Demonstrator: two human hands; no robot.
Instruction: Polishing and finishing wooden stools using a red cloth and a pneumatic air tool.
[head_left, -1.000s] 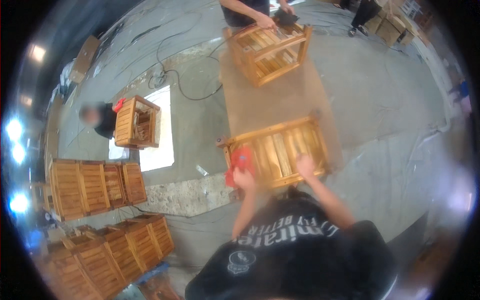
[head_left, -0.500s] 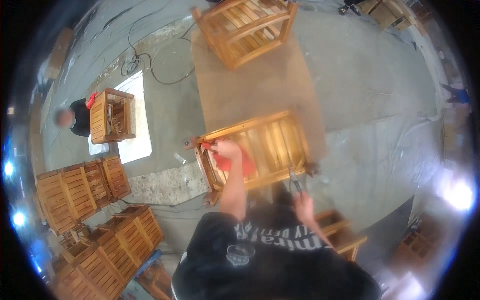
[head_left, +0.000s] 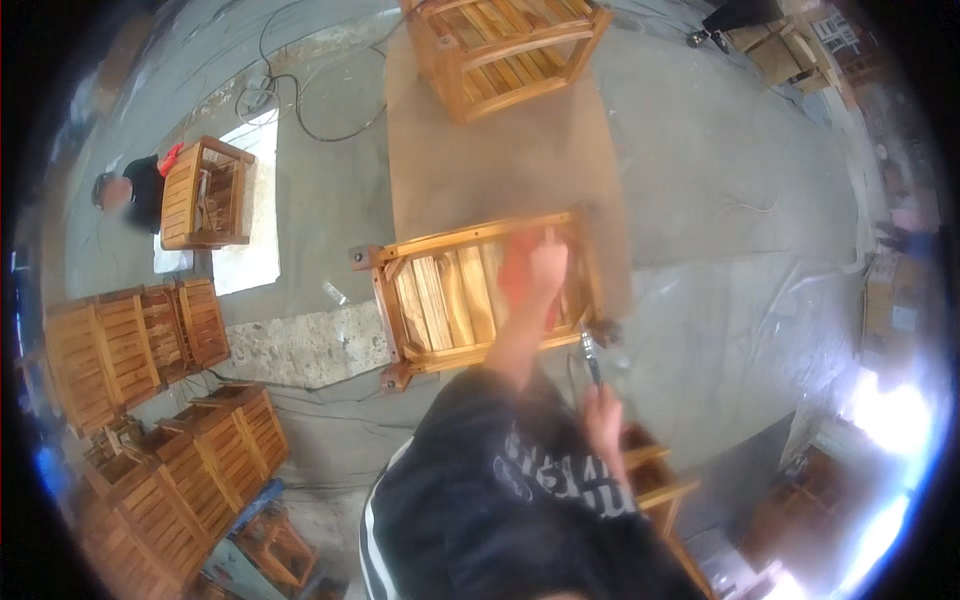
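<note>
A slatted wooden furniture piece (head_left: 450,290) lies in front of me, its frame and corner feet facing up. My left hand (head_left: 548,262) is closed on a red cloth (head_left: 517,265) over the right half of the slats. Blur hides the fingertips. Low at the piece's right end, my right hand (head_left: 602,415) is wrapped round the dark handle of a metal-headed tool (head_left: 588,347). The tool's head is beside the near right corner; its exact kind is not plain.
Brown sheeting (head_left: 500,175) lies under the piece, with another wooden piece (head_left: 510,60) beyond. At left, a person (head_left: 145,195) in red gloves handles a slatted piece (head_left: 205,195). Stacked slatted furniture (head_left: 190,470) stands nearer left. A dark hose (head_left: 320,135) crosses the floor.
My left hand has swept the red cloth from the left end of the slats to the right. My right hand still holds the tool near the right corner. The view has shifted slightly.
</note>
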